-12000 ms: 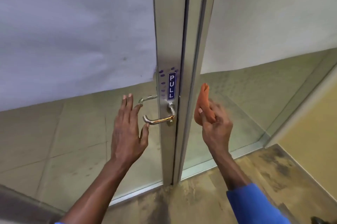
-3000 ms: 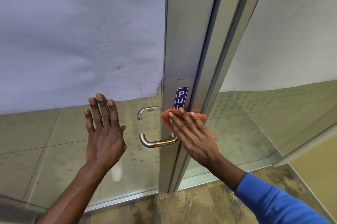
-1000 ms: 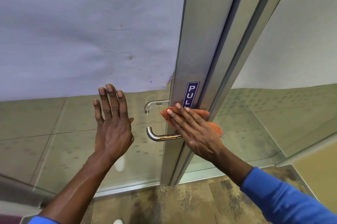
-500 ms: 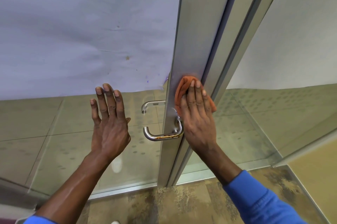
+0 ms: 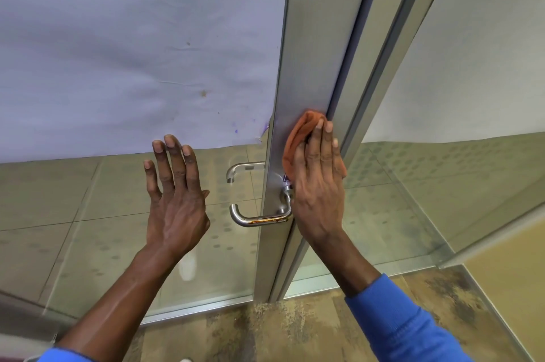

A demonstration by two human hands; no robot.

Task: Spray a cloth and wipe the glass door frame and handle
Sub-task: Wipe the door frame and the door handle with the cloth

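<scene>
Head view: right hand [image 5: 317, 184] flat against the aluminium door frame [image 5: 306, 66], fingers extended and together, pressing an orange cloth [image 5: 298, 137] to the metal just above the lever handle [image 5: 259, 215]. Cloth bunched under the fingertips, its upper edge peeking out past them, the rest hidden beneath the palm. Left hand [image 5: 174, 199] open and empty, fingers spread, laid on or very close to the glass pane [image 5: 88, 229] left of the frame; contact not certain. Frame upright, long axis running straight up from the cloth and well beyond the top of the picture, so the unwiped stretch probably lay above the right hand, along that same line. Handle directly below and left of the right palm, its rusty-streaked bar pointing leftward toward the left hand, between the two hands but touching only the right wrist side, if at all. Right hand the nearer to both frame and handle; likely a vertical stroke up the frame due, the handle not yet wiped by the look of it.
</scene>
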